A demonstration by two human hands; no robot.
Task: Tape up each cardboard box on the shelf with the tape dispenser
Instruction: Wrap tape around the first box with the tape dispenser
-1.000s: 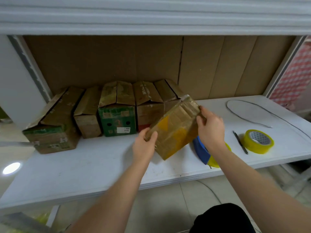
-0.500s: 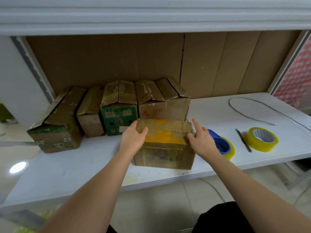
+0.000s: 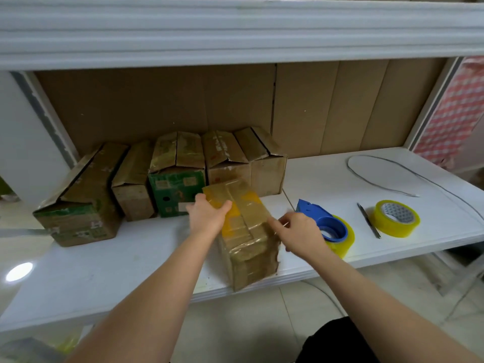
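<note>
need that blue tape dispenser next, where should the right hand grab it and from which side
Judging by its pose, grip the blue tape dispenser around its blue body behind the roll, coming from above and its left. It lies flat just beyond the right hand; the yellow roll fills its near end.

The row of boxes [image 3: 167, 179] fills the back left of the shelf [image 3: 104, 263], with bare white board in front of it. The taped box [image 3: 246, 231] stands near the front edge. Just to its right the tape dispenser [image 3: 324, 226], a pen [image 3: 368, 220] and a tape roll [image 3: 396, 218] block the way. Behind them, only a thin cable [image 3: 379, 183] lies on the board.
</note>
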